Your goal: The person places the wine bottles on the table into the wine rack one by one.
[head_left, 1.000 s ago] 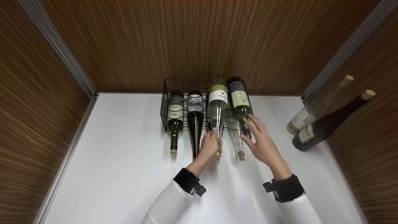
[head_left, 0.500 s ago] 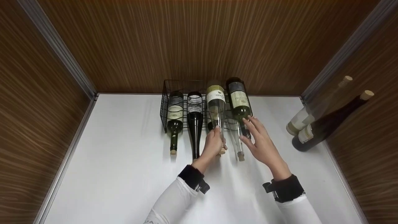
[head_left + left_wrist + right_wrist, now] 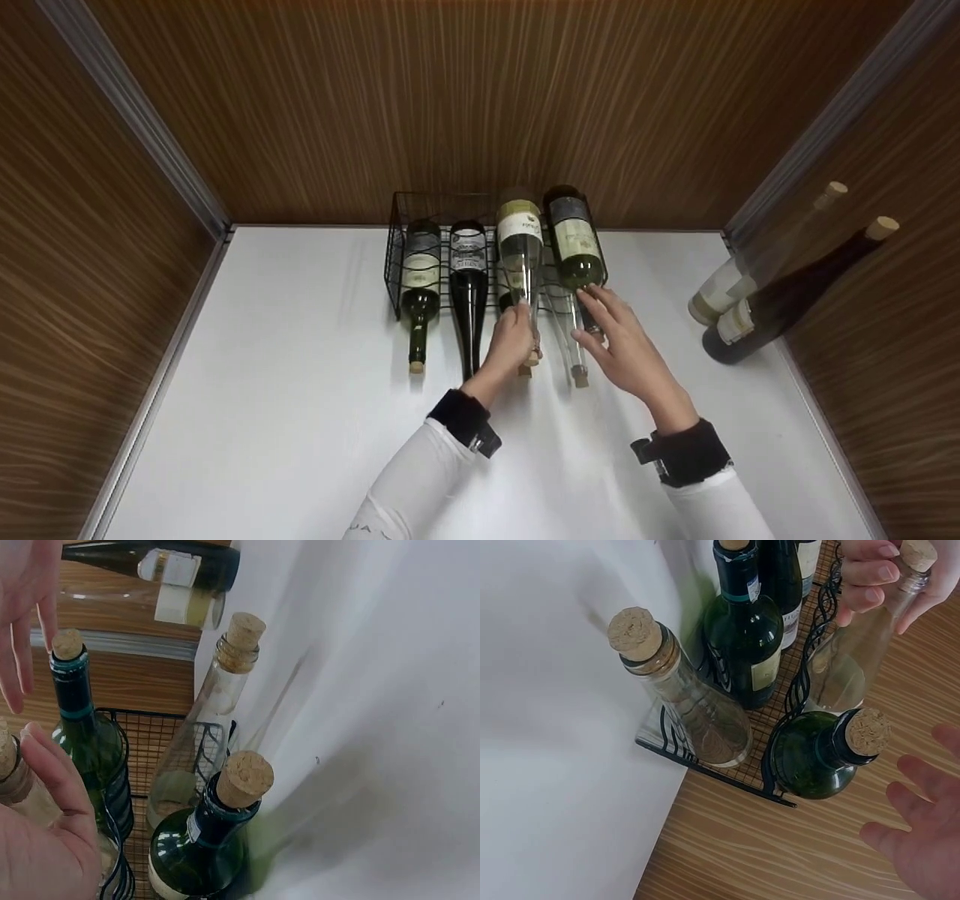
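Note:
My left hand (image 3: pixel 510 341) grips the neck of a corked clear wine bottle (image 3: pixel 519 229) with a white and yellow label. That bottle lies on the upper level of a black wire wine rack (image 3: pixel 393 259), its base toward the back wall. To its right on the same level is a green wine bottle (image 3: pixel 577 236) with a cream label. My right hand (image 3: pixel 628 349) is beside this green bottle's neck, fingers spread, the fingertips overlapping its shoulder in the head view. In the right wrist view, the right hand's fingers (image 3: pixel 911 802) are apart from the green bottle's cork (image 3: pixel 868 731).
On the rack's lower level lie a green bottle (image 3: pixel 421 300), a dark bottle (image 3: pixel 469 300) and a clear bottle (image 3: pixel 576 352), necks toward me; another is partly hidden. Two corked bottles, one clear (image 3: pixel 724 289) and one dark (image 3: pixel 780 296), stand at the right wall. Wood-grain walls surround the white tabletop (image 3: pixel 300 420).
My left hand has shifted slightly right and the clear bottle's base end slightly left. My right hand has edged slightly toward me, its fingers still spread. The other bottles keep their places.

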`<state>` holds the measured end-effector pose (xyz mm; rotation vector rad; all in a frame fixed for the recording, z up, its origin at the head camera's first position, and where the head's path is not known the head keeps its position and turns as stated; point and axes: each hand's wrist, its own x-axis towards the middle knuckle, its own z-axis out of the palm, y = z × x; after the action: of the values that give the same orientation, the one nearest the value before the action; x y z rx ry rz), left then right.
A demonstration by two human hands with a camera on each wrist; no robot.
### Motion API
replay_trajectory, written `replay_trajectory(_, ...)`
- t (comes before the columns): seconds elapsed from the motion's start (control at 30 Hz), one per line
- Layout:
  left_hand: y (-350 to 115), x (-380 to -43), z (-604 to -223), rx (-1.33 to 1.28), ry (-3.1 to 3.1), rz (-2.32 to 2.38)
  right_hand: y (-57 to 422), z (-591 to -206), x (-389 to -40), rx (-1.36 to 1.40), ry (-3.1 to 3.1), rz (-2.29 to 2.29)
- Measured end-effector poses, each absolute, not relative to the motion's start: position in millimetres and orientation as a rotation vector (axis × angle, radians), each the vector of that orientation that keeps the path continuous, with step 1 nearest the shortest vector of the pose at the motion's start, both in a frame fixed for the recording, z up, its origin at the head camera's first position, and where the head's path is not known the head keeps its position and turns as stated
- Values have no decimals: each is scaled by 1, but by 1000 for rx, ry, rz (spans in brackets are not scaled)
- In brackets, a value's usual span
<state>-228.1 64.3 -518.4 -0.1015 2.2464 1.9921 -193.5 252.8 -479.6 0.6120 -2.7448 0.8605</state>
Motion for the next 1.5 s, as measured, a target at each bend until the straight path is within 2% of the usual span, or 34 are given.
replay_trajectory(0.77,54,-235,-525,-4,2451,1727,254,-480,-190,620,-2763,904)
replay_trajectory(1.5,51,-239,-528,30,2479,1737,259,-484,-187,585,-2787,923)
